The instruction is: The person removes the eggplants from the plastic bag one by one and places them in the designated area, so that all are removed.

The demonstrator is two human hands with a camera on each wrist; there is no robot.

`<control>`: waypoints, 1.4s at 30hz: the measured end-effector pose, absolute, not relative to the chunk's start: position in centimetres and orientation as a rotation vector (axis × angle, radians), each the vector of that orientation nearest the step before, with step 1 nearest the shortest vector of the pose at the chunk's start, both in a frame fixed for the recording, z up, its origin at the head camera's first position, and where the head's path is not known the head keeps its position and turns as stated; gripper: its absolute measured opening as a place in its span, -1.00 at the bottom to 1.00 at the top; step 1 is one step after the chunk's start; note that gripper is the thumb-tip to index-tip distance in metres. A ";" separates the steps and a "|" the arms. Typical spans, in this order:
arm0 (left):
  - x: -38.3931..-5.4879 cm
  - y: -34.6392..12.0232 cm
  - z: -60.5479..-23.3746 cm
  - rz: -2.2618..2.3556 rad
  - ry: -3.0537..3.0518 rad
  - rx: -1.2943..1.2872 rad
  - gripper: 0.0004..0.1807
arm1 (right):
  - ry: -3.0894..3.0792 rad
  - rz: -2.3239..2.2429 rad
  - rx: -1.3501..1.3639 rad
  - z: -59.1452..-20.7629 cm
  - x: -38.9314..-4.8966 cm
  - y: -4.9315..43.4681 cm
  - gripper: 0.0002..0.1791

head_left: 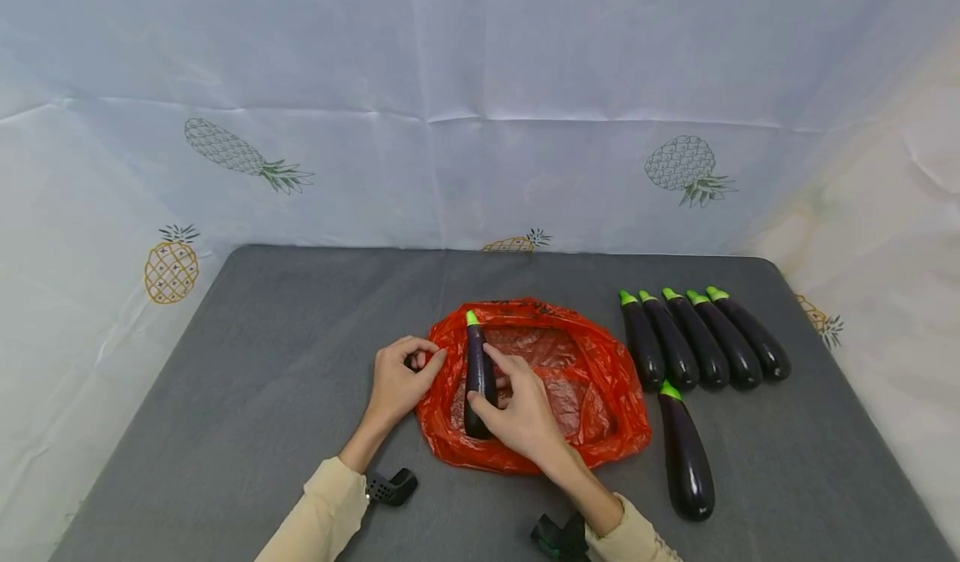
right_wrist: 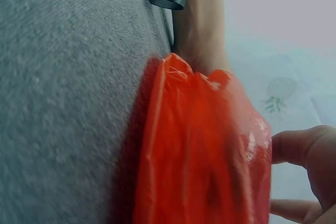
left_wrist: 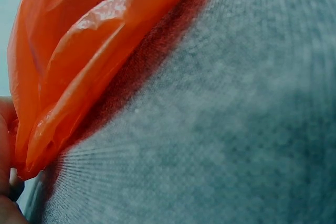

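Observation:
A red plastic bag (head_left: pixel 630 395) lies spread on the table with its mouth facing up. My left hand (head_left: pixel 399 378) pinches the bag's left rim between thumb and fingers; the left wrist view shows the gathered film (left_wrist: pixel 79 93) at the fingers. Inside the bag, by its left side, lies a dark purple eggplant (head_left: pixel 478 370), green stem end pointing away from me. My right hand (head_left: pixel 519 408) reaches over the bag and holds this eggplant, thumb across its lower part and index finger against its upper right side. In the right wrist view the bag's wall (right_wrist: pixel 199 150) hides the eggplant.
Several eggplants (head_left: pixel 705 341) lie side by side at the table's right, stems away from me. Another eggplant (head_left: pixel 686 458) lies nearer, just below that row. A grey cloth covers the table (head_left: pixel 300 362); a white pineapple-print sheet (head_left: pixel 450 87) hangs behind.

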State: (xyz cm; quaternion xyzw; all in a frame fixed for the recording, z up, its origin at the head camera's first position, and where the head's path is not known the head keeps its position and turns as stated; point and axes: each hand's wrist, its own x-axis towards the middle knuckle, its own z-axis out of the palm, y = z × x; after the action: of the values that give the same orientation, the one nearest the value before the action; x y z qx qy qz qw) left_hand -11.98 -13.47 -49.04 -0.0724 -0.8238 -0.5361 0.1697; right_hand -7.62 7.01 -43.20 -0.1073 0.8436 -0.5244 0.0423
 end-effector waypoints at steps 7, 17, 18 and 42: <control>-11.9 -13.4 -48.9 -1.530 -2.329 -0.205 -0.87 | 2.595 -1.611 -0.317 -42.6 -7.6 7.8 -0.25; -11.9 -13.4 -48.9 -1.502 -2.355 -0.217 -0.88 | 2.580 -1.626 -0.296 -42.3 -7.6 8.9 -0.24; -11.9 -13.4 -48.9 -1.505 -2.352 -0.219 -0.87 | 2.583 -1.623 -0.295 -42.2 -7.6 9.0 -0.23; -10.5 -12.1 -45.3 -1.476 -2.313 -0.232 -0.89 | 2.713 -1.536 -0.306 -40.5 -6.8 12.8 -0.24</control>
State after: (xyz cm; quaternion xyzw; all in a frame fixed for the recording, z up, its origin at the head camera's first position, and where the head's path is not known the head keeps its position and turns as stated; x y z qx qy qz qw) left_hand -10.51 -12.07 -45.28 -0.0826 -0.8242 -0.5261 0.1928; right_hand -6.82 12.81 -40.53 -0.0977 0.8660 -0.4904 0.0045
